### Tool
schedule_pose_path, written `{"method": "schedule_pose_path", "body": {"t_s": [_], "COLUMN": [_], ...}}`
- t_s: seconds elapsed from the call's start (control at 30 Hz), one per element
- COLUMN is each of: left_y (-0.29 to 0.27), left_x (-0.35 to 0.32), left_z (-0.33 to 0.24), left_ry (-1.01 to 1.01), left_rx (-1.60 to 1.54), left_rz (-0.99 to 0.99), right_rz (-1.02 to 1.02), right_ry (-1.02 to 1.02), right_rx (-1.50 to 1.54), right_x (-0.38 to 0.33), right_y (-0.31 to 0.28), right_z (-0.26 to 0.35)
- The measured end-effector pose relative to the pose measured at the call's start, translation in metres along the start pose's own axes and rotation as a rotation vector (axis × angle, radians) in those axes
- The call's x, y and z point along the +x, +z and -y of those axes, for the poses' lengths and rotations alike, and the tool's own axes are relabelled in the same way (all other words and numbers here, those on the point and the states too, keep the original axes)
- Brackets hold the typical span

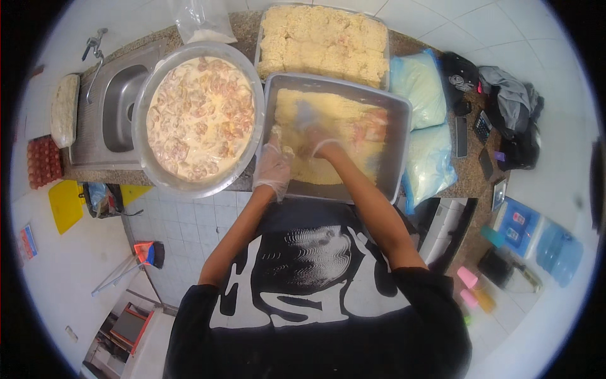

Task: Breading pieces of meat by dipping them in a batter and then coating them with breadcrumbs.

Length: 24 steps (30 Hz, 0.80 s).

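A grey rectangular tub [404,136] in front of me holds pale yellow crumbs [303,177], with pinkish pieces [375,123] showing through at the right. My right hand [320,140] is in the crumbs near the tub's middle; motion smears its fingers. Over the tub's left edge is my left hand [272,169] in a clear plastic glove, its crumb-caked fingers apart and nothing visible in them. To the left stands a wide metal bowl [140,148] of raw meat pieces in creamy batter [199,120]. Behind the tub, a tray [259,47] carries crumb-coated pieces [322,41] packed close together.
Two bags of crumbs [420,88] lie against the tub's right side. A steel sink [120,107] and egg trays [44,161] are at the left. Phones [461,137] and dark clothing [514,95] lie on the right counter. A clear bag [202,19] sits behind the bowl.
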<state>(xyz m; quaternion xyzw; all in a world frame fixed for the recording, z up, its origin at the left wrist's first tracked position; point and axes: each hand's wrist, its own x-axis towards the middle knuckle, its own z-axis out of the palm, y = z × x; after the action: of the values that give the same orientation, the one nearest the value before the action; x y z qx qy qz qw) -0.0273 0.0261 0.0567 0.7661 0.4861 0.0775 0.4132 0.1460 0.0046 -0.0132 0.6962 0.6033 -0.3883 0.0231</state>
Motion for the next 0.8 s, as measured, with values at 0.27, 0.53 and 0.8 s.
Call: {"method": "schedule_pose_path", "body": {"t_s": [0.27, 0.53, 0.8], "left_y": [-0.01, 0.037, -0.002], "left_x": [-0.011, 0.007, -0.005], "left_z": [-0.011, 0.007, 0.011], "left_ry": [-0.129, 0.021, 0.039], "left_rx": [-0.057, 0.454, 0.157], "left_rz": [0.103, 0.832, 0.165], "right_rz": [-0.178, -0.105, -0.457], "right_ry": [0.021, 0.147, -0.198], "right_rx": [0.167, 0.15, -0.088], "right_x": [-0.059, -0.075, 0.015], "right_y": [-0.036, 0.072, -0.009], "right_z": [0.018, -0.004, 0.047]}}
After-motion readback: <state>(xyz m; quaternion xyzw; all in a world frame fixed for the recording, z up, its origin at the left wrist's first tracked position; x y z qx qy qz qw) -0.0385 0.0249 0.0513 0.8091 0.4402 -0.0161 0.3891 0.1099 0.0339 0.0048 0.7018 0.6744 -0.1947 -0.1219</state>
